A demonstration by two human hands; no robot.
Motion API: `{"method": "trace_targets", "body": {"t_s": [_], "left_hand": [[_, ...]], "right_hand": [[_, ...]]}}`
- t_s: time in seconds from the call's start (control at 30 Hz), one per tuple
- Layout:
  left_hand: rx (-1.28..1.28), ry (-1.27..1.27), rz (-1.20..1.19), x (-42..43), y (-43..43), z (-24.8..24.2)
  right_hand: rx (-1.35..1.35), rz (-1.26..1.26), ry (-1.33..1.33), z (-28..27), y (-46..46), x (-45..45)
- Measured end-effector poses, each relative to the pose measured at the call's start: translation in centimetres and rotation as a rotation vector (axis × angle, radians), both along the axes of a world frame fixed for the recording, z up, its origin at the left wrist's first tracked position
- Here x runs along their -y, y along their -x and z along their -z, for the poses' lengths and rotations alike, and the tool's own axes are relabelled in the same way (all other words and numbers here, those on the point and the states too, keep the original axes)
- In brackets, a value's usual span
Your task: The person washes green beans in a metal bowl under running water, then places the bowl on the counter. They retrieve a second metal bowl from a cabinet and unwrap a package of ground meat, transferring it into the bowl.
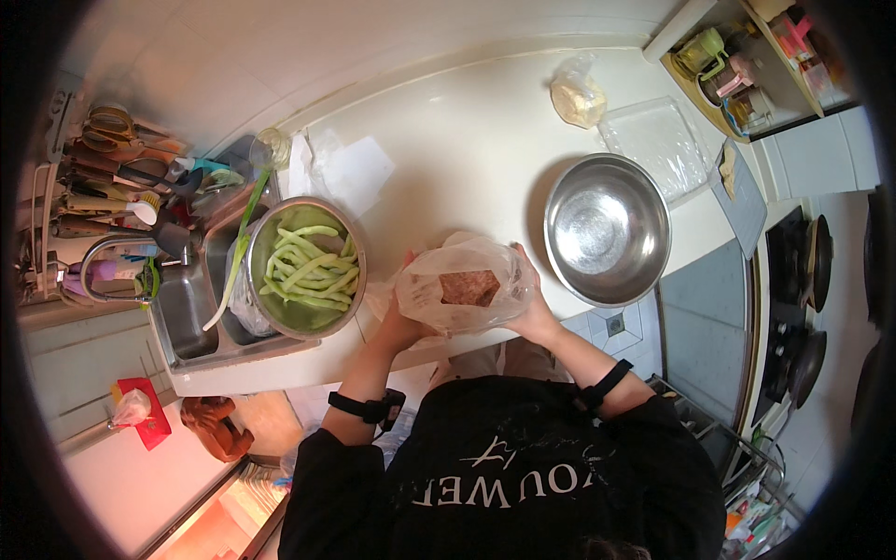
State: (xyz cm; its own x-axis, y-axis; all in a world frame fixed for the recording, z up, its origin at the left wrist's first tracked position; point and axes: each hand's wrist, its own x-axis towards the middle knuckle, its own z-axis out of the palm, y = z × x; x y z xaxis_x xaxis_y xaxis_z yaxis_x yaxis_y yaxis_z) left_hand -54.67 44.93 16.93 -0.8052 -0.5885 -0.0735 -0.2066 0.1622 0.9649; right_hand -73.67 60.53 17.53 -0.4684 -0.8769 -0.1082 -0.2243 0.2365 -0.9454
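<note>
Near the counter's front edge, a clear plastic bag (423,280) with its mouth spread wide is held between both my hands. Reddish-brown ground meat (470,288) shows inside it. My left hand (404,318) grips the bag's left side, its fingers partly hidden by the plastic. On the right side, my right hand (533,311) holds the bag's rim. An empty stainless steel bowl (602,227) stands just right of the bag. To the left, a metal bowl (257,308) of long green peppers (311,269) rests partly over the sink's edge.
A double sink (185,339) with a faucet (105,241) lies left, a green onion (241,252) across it. Utensils crowd the far left. Farther back on the right are a bagged pale lump (577,98) and a clear plastic tray (658,147). A stove (784,301) stands at far right.
</note>
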Motion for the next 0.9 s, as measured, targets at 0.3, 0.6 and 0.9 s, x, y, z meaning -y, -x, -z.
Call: {"method": "trace_targets", "body": {"t_s": [0.3,0.6,0.9], "left_hand": [[0.242,0.357,0.105,-0.7,1.2,0.0],[0.219,0.017,0.317,-1.5,4.8,-12.5],[0.065,-0.281,0.287,-8.3,12.5,-15.8]], "right_hand": [[0.393,-0.052,-0.002,-0.9,-1.6,-0.2],[-0.274,-0.116,0.0,-10.6,1.6,-4.7],[-0.051,0.212,-0.249,-18.1,5.3,-11.3]]}}
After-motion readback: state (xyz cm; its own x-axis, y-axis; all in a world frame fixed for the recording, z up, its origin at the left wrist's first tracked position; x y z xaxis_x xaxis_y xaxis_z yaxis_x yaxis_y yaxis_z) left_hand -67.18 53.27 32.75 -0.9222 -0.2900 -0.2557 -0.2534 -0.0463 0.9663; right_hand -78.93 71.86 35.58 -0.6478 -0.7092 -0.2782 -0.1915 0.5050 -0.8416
